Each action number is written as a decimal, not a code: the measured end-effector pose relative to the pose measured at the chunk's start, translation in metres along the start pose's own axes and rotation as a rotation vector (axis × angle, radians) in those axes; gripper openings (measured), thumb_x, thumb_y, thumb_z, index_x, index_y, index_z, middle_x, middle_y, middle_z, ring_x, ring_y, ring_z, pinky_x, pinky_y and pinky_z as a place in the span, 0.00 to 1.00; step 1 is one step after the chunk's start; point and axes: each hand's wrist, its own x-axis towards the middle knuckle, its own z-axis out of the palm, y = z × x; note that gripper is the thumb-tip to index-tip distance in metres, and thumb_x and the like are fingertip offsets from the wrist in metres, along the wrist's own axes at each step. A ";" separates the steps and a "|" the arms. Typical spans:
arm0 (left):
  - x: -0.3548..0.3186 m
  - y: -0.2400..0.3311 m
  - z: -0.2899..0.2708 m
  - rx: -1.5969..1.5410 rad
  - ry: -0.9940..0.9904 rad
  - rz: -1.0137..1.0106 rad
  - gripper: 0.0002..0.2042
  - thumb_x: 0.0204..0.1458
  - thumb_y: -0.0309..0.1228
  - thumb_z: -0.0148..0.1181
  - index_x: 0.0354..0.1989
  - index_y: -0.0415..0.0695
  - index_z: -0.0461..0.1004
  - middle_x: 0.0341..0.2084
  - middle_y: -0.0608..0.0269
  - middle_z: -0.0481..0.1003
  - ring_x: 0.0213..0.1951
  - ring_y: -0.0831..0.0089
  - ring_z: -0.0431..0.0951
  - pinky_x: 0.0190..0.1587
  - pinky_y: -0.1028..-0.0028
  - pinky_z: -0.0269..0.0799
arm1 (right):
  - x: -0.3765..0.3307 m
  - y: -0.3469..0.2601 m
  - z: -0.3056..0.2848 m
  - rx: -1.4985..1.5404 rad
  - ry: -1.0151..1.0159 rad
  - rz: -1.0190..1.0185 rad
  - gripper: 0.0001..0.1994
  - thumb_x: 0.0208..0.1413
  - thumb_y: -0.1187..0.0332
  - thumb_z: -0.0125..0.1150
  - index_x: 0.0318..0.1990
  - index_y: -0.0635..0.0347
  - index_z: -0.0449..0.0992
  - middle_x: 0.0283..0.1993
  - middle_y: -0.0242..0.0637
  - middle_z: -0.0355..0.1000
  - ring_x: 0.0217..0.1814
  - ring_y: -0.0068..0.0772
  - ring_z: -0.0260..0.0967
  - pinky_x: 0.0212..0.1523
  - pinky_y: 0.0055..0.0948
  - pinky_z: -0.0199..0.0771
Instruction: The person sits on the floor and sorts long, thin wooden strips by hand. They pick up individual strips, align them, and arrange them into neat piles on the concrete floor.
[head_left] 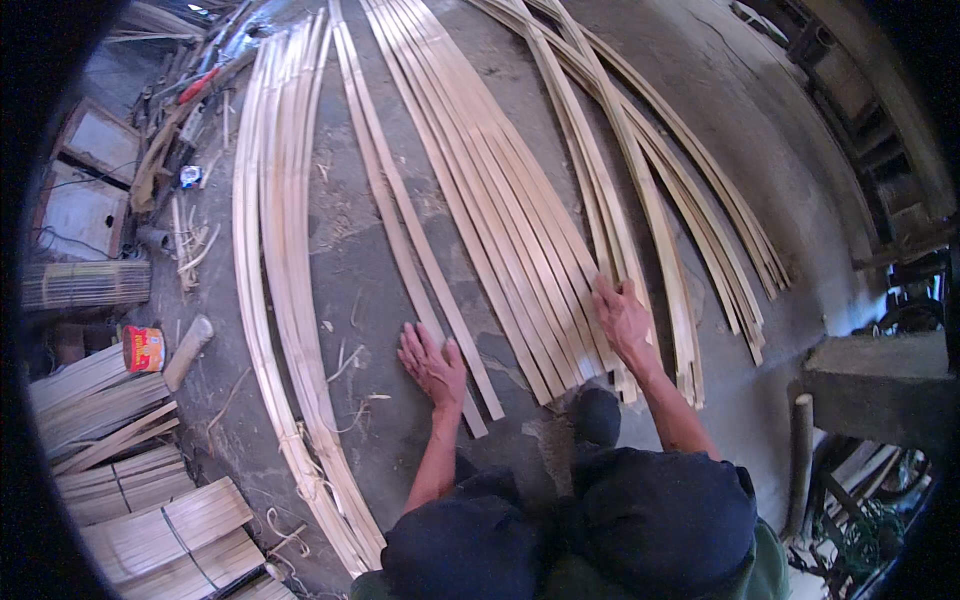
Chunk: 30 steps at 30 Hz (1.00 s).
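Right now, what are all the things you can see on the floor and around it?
Bamboo strips: many, pale tan, fanned across the grey floor.
Tied strip bundles: several, pale, lower left.
Small can: one, red and yellow, left.
Wooden handle: one, beside the can.
Tool clutter: a heap, mixed colours, upper left.
Left hand: flat on two narrow strips.
Right hand: pressing on the wide group of strips.
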 end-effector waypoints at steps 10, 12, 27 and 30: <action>0.003 0.003 -0.003 -0.001 0.024 0.024 0.32 0.58 0.42 0.53 0.67 0.35 0.58 0.70 0.47 0.53 0.71 0.50 0.50 0.72 0.51 0.40 | -0.004 0.002 -0.001 -0.126 0.020 -0.079 0.21 0.61 0.59 0.54 0.62 0.44 0.68 0.40 0.44 0.68 0.44 0.48 0.69 0.39 0.47 0.75; 0.004 0.004 -0.002 -0.006 0.030 0.023 0.31 0.58 0.41 0.53 0.66 0.35 0.59 0.69 0.47 0.53 0.71 0.50 0.50 0.71 0.51 0.41 | -0.007 0.001 0.001 -0.132 0.027 -0.078 0.22 0.61 0.60 0.54 0.63 0.46 0.67 0.40 0.44 0.68 0.44 0.49 0.69 0.41 0.49 0.75; 0.003 0.004 -0.001 -0.046 0.061 0.036 0.31 0.58 0.42 0.52 0.66 0.35 0.58 0.69 0.44 0.53 0.70 0.49 0.50 0.72 0.50 0.40 | -0.058 -0.098 0.051 0.535 -0.369 -0.267 0.26 0.61 0.67 0.56 0.67 0.55 0.63 0.45 0.51 0.72 0.45 0.54 0.71 0.42 0.46 0.74; 0.002 0.002 0.001 -0.042 0.044 0.023 0.32 0.59 0.43 0.52 0.67 0.35 0.57 0.69 0.44 0.53 0.70 0.49 0.50 0.72 0.51 0.40 | -0.076 -0.135 0.060 0.292 -0.420 -0.393 0.33 0.59 0.62 0.59 0.70 0.60 0.55 0.42 0.51 0.73 0.40 0.54 0.74 0.37 0.45 0.75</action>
